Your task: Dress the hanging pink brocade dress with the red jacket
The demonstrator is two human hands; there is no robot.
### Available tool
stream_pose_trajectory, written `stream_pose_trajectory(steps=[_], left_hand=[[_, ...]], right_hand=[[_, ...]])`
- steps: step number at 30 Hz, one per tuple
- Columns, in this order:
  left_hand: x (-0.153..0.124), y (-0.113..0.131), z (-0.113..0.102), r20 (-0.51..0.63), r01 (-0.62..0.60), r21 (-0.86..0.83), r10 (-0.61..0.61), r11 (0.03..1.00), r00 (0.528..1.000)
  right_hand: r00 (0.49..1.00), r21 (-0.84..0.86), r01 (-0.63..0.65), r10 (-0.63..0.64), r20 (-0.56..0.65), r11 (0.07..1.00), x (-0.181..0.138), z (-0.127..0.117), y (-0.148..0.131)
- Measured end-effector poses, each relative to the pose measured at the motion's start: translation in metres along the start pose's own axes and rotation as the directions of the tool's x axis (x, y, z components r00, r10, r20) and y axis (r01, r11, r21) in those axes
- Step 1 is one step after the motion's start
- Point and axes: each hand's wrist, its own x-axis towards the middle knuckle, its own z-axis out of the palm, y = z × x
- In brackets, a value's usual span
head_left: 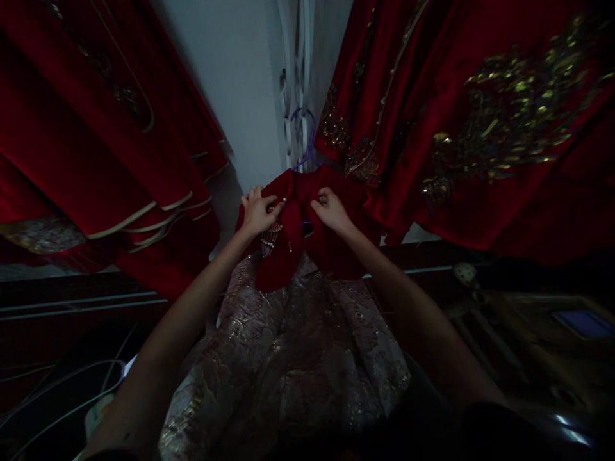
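A short red jacket [278, 272] hangs on a purple hanger [310, 137] in front of me, its front edges apart. My left hand [259, 211] grips the jacket's front edge near the collar, thumb and fingers pinched together. Just below that hand a beaded tassel ornament [270, 238] hangs on the cloth. On the other side, my right hand [331, 210] is closed on the opposite front edge, fingers curled. Beneath the jacket spreads a shiny, pale pink and gold brocade skirt [298, 346]. The light is dim, and the fabric inside my fingers is hidden.
Red garments with pale trim [125, 179] hang at the left. More red garments with gold embroidery [514, 115] hang at the right. White metal bars [298, 51] run up the wall behind the hanger. A pale cable [62, 410] lies at the lower left.
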Motion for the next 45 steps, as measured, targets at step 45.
stream_pose_trajectory(steps=[45], left_hand=[[-0.065, 0.050, 0.033, -0.016, 0.083, -0.703, -0.133, 0.706, 0.991]], right_hand=[[0.980, 0.385, 0.098, -0.156, 0.122, 0.918, -0.069, 0.001, 0.025]])
